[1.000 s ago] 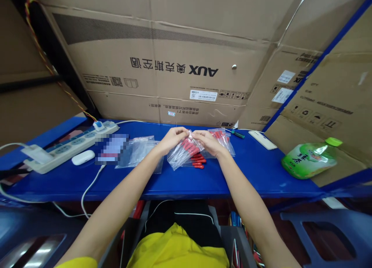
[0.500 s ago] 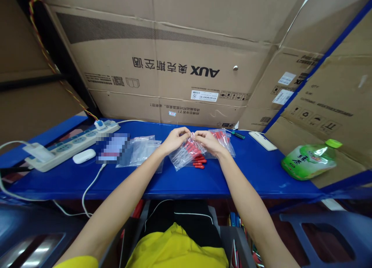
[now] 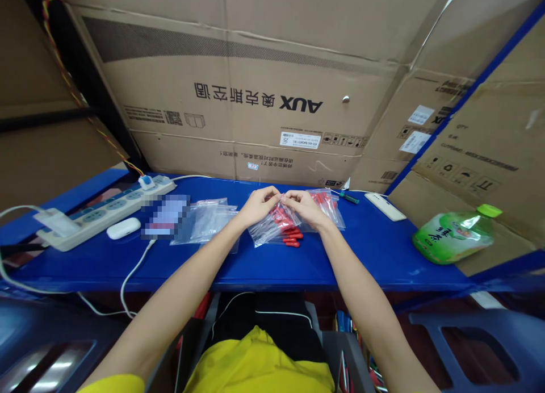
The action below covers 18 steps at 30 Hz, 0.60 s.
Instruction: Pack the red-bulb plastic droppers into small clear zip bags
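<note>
My left hand [image 3: 260, 204] and my right hand [image 3: 303, 207] meet at the top edge of a clear zip bag [image 3: 264, 231], with fingers pinched on it. Red pieces, slim and rounded at the end, show inside this bag. Several loose red pieces [image 3: 292, 238] lie on the blue table just below it. Beside my right hand lies another clear bag with red pieces [image 3: 331, 207]. Flat clear bags [image 3: 208, 222] are spread to the left of my left hand. My fingertips partly hide the bag's top edge.
A power strip [image 3: 114, 208], a white case [image 3: 123, 228] and a blurred-out phone [image 3: 166, 217] with a cable are on the left. A green-handled screwdriver [image 3: 349, 197], a white flat device [image 3: 385, 206] and a green drink bottle [image 3: 453, 234] are on the right. Cardboard [image 3: 170, 69] stands behind.
Both hands stay at the bag's top edge, their fingertips slightly closer together. The bag has shifted a little and lies lower against the table.
</note>
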Tool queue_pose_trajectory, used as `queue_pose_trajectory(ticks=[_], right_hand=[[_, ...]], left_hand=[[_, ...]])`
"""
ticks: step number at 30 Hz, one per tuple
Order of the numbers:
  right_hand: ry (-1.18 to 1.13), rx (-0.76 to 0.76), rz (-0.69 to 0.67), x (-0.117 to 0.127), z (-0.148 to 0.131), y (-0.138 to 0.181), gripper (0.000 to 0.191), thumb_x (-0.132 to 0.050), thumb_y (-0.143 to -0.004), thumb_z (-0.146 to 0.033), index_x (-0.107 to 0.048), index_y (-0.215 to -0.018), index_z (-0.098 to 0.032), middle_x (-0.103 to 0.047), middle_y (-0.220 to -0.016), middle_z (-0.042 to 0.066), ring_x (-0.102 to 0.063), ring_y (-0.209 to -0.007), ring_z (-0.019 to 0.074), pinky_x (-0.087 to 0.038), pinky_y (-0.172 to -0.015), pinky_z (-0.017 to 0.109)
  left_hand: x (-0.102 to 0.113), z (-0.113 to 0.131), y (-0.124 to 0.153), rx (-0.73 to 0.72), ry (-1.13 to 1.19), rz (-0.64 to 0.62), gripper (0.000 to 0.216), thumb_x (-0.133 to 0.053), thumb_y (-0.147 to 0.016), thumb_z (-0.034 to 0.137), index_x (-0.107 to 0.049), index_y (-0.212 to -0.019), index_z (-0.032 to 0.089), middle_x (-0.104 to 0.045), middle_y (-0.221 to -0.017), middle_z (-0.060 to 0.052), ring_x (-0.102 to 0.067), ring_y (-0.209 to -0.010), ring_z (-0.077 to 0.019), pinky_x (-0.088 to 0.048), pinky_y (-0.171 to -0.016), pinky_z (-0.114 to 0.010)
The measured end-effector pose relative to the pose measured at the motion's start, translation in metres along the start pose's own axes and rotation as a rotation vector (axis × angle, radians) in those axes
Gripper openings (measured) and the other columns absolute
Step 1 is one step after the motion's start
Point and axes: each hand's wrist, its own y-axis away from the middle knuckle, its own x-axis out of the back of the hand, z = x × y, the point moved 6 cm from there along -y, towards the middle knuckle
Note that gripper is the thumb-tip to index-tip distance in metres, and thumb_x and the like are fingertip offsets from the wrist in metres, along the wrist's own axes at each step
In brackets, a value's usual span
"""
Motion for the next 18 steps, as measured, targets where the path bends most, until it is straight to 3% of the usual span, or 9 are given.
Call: queue_pose_trajectory(ticks=[10, 18], right_hand=[[0.076, 0.001, -0.025, 0.001, 0.003, 0.001, 0.051, -0.079, -0.075, -0.067, -0.064, -0.074, -0.018, -0.055, -0.065, -0.003, -0.042, -0.059, 0.0104, -0.032, -0.057, 0.025], [0.059, 0.048, -0.019, -0.001, 0.001, -0.001, 0.051, -0.080, -0.076, -0.066, -0.067, -0.077, -0.017, -0.061, -0.071, 0.000, -0.049, -0.064, 0.0121, -0.038, -0.061, 0.026]], left_hand=[[0.011, 0.003, 0.001, 0.022, -0.045, 0.101, 0.025, -0.060, -0.092, 0.039, -0.069, -0.085, 0.017, -0.070, -0.080, -0.002, -0.056, -0.071, -0.0158, -0.042, -0.067, -0.026], [0.008, -0.002, -0.001, 0.002, -0.029, 0.057, 0.040, -0.063, -0.092, 0.055, -0.071, -0.083, 0.017, -0.072, -0.080, -0.004, -0.060, -0.073, -0.0177, -0.045, -0.068, -0.027]])
